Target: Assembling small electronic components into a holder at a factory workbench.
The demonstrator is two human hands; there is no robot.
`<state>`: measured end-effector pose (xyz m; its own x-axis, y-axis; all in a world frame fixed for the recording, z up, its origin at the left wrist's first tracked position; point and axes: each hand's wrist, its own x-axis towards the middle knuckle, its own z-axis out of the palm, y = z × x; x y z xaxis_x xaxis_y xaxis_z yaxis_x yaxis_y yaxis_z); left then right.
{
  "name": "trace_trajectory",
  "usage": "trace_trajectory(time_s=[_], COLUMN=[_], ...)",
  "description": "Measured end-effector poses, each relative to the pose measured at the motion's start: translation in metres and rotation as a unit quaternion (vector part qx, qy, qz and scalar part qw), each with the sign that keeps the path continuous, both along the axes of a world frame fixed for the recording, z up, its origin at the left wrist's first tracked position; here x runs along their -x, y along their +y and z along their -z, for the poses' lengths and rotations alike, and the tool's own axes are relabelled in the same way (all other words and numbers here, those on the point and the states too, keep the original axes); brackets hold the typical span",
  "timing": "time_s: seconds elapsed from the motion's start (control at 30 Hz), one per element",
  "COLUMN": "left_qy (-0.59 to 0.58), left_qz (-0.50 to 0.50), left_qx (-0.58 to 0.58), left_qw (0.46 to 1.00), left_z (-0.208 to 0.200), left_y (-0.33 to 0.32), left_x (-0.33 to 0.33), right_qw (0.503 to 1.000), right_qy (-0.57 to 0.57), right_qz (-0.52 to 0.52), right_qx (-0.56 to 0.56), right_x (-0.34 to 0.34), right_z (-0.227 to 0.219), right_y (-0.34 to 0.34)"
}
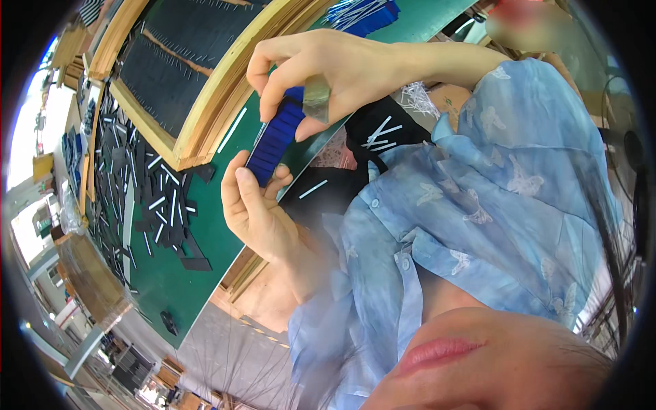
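Closest to us, at the lower edge, comes part of our own face point(444, 362), and just beyond it spreads our light-blue cloth shirt with white butterfly shapes point(492, 171), buttoned and collared. Past the shirt, in mid-view, both our hands are closed on a narrow, dark-blue, ribbed strip point(273, 147), which is held at a slant above the edge of a green, flat worktop point(205, 290).

Our left hand point(263, 222) pinches the strip's lower end between thumb and fingers. Our right hand point(331, 72) curls its fingers around the upper end, with the thumb by the strip's side; a greyish, see-through piece point(316, 99) shows between that thumb and the fingers. We cannot tell what the piece is made of.

On the worktop, beyond the hands, we see a pale-yellow wooden frame point(195, 130) around dark panels point(160, 82) lined with rows of thin, light-coloured bits. To the left of it lie many flat black strips point(197, 264), mixed with slim white sticks point(156, 204). Near the worktop's lower corner sits a small black object point(168, 322), too small for us to make out. At the top, beside the frame, rests a bright-blue bundle with pale sticks point(369, 20). Nearer to us, under our right forearm, black cloth point(410, 130) carries a few more white sticks, beside a pinkish patterned patch point(333, 152).
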<state>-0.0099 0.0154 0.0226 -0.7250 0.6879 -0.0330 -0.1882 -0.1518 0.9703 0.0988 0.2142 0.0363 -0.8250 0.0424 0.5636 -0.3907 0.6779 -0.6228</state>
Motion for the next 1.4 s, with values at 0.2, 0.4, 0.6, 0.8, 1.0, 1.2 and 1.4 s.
trace_trajectory(time_s=[0.2, 0.4, 0.6, 0.8, 1.0, 1.2, 1.4], left_qy=[-0.039, -0.052, -0.066, -0.057, 0.015, 0.106, 0.062], left_qz=[0.018, 0.033, 0.034, 0.033, -0.019, -0.062, -0.024], left_qx=[-0.004, -0.017, -0.022, -0.031, -0.014, 0.018, 0.007], left_qw=[0.999, 0.998, 0.997, 0.997, 1.0, 0.992, 0.998], left_z=[0.001, 0.002, 0.002, 0.003, -0.002, -0.009, -0.006], left_y=[0.0, 0.0, -0.002, -0.004, -0.002, 0.005, 0.002], left_x=[0.007, 0.01, 0.011, 0.013, -0.001, -0.009, 0.004], right_qw=[0.998, 0.997, 0.997, 0.999, 0.986, 0.985, 0.977], right_qy=[-0.025, -0.013, -0.022, -0.032, -0.087, -0.066, -0.12], right_qz=[0.002, -0.005, -0.006, 0.0, 0.081, 0.15, 0.166], right_qx=[0.05, 0.07, 0.073, 0.039, 0.115, 0.055, 0.054], right_x=[0.0, 0.002, 0.004, 0.005, 0.014, 0.025, 0.014], right_z=[-0.004, -0.003, -0.004, -0.001, 0.006, 0.004, 0.018], right_y=[-0.004, -0.004, -0.008, -0.004, -0.003, -0.017, 0.008])
